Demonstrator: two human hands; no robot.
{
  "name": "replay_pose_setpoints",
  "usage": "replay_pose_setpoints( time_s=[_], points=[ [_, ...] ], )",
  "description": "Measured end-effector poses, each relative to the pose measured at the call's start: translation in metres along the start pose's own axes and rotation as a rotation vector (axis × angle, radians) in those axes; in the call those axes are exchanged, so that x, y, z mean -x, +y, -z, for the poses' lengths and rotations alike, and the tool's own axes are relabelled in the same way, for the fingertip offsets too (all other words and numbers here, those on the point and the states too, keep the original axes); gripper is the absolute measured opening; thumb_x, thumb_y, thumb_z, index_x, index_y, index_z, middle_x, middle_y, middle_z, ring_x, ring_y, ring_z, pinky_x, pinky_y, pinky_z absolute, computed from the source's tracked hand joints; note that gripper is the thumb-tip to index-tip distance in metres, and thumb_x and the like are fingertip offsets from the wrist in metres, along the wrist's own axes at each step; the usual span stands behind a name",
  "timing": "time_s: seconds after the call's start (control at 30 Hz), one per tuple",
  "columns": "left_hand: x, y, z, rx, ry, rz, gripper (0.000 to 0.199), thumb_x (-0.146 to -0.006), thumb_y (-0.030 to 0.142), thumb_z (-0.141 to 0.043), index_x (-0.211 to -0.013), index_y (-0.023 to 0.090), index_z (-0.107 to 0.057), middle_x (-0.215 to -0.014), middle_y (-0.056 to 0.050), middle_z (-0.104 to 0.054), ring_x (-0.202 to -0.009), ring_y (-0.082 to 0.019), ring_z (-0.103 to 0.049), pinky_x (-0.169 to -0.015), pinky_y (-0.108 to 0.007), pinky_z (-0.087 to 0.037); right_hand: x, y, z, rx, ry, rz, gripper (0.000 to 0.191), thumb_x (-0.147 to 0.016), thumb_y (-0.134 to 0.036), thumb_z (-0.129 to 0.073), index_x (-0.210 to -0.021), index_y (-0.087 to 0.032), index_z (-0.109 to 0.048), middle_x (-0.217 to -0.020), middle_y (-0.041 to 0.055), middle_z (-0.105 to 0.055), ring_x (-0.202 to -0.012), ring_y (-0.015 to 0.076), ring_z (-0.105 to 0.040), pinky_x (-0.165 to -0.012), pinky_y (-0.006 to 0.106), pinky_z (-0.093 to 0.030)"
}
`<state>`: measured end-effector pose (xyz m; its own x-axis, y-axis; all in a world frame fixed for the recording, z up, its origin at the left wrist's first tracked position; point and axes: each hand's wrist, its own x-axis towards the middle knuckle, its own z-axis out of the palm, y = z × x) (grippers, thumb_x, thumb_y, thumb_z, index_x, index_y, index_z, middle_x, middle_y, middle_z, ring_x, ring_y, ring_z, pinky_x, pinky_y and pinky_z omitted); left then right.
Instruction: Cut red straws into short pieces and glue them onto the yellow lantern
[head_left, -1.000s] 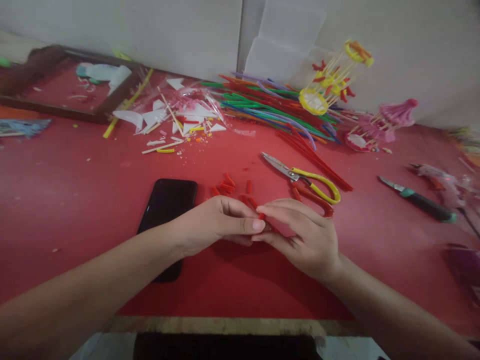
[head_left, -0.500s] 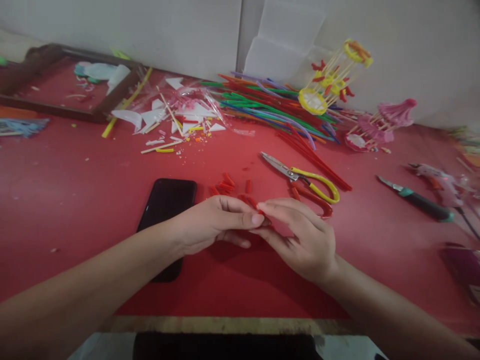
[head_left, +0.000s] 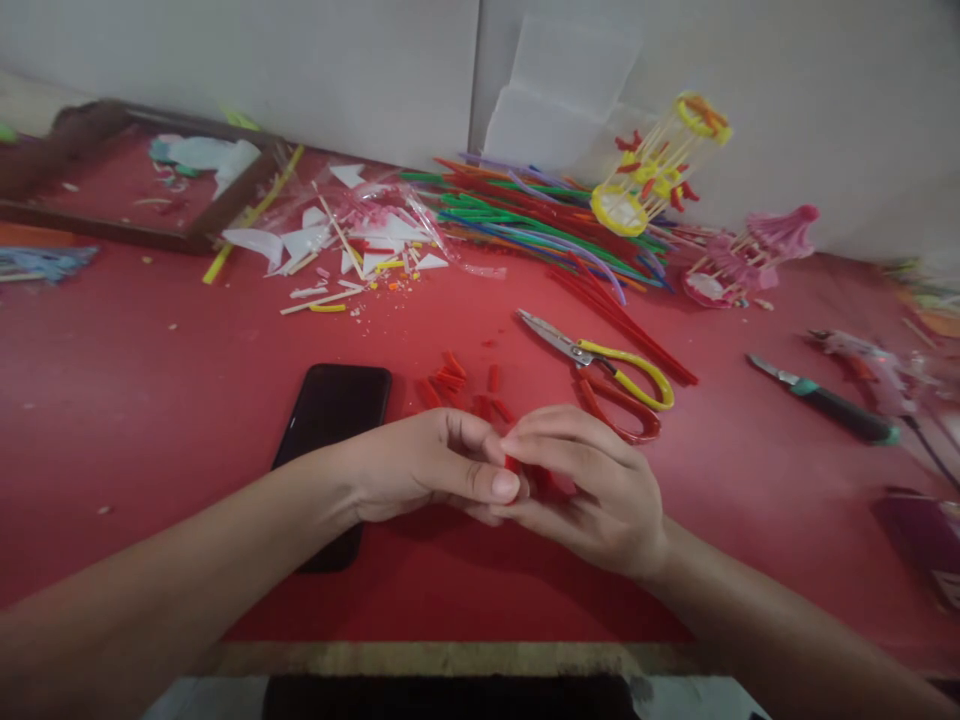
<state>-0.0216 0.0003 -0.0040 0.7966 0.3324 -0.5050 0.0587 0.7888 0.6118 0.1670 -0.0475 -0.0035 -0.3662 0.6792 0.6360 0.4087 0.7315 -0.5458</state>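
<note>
Between both hands is a small red pipe cleaner piece (head_left: 511,463), mostly covered by fingers. My left hand (head_left: 442,465) pinches it with thumb and fingers from the left. From the right, the fingertips of my right hand (head_left: 589,485) close on the same piece. Just beyond the hands lie several short cut red pipe cleaner pieces (head_left: 450,378) on the red tabletop (head_left: 465,590). Scissors (head_left: 592,355) with one yellow and one red handle lie beyond my right hand. A black phone (head_left: 334,405) rests partly under my left forearm.
Long coloured pipe cleaners (head_left: 517,215) are heaped at the back. Left of them are white scraps and plastic wrap (head_left: 360,235), then a brown frame (head_left: 142,230). Yellow (head_left: 619,210) and pink (head_left: 709,285) stick models stand back right, near a knife (head_left: 847,410) and glue gun (head_left: 870,370).
Both hands have come slightly nearer the table's front edge with the red piece, which now stands more upright between the fingertips. More of the loose red pieces beyond them shows.
</note>
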Motion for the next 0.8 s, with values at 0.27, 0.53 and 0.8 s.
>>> replay_pose_setpoints(
  time_s=[0.27, 0.53, 0.8],
  points=[
    [-0.0023, 0.001, -0.0069, -0.165, 0.261, -0.268, 0.015, -0.062, 0.015, -0.085, -0.062, 0.015, -0.07, -0.065, 0.003, -0.069, -0.064, -0.008, -0.061, -0.07, -0.02, -0.048, 0.0011, 0.0037, -0.0028, 0.258, 0.027, 0.036, 0.027, -0.085, -0.017, -0.064, -0.112, -0.018, -0.063, -0.096, 0.0079, -0.072, -0.089, 0.021, -0.068, -0.08, 0.039, -0.06],
    [-0.002, -0.0004, -0.0091, -0.435, 0.429, -0.324, 0.012, -0.066, 0.017, -0.079, -0.061, 0.015, -0.069, -0.064, 0.002, -0.067, -0.064, -0.01, -0.057, -0.063, -0.021, -0.042, 0.0024, 0.0035, -0.0017, 0.415, -0.023, 0.097, 0.021, -0.086, -0.017, -0.066, -0.107, -0.014, -0.065, -0.093, 0.0098, -0.072, -0.089, 0.0218, -0.068, -0.081, 0.038, -0.061],
    [-0.0023, -0.0001, -0.0086, -0.33, 0.374, -0.261, 0.017, -0.063, 0.016, -0.079, -0.056, 0.014, -0.065, -0.057, 0.004, -0.061, -0.06, -0.008, -0.053, -0.062, -0.02, -0.041, 0.0029, 0.005, 0.0015, 0.41, -0.045, 0.165, 0.023, -0.088, -0.019, -0.065, -0.11, -0.01, -0.064, -0.095, 0.0105, -0.073, -0.091, 0.0203, -0.068, -0.084, 0.036, -0.061]
  ],
)
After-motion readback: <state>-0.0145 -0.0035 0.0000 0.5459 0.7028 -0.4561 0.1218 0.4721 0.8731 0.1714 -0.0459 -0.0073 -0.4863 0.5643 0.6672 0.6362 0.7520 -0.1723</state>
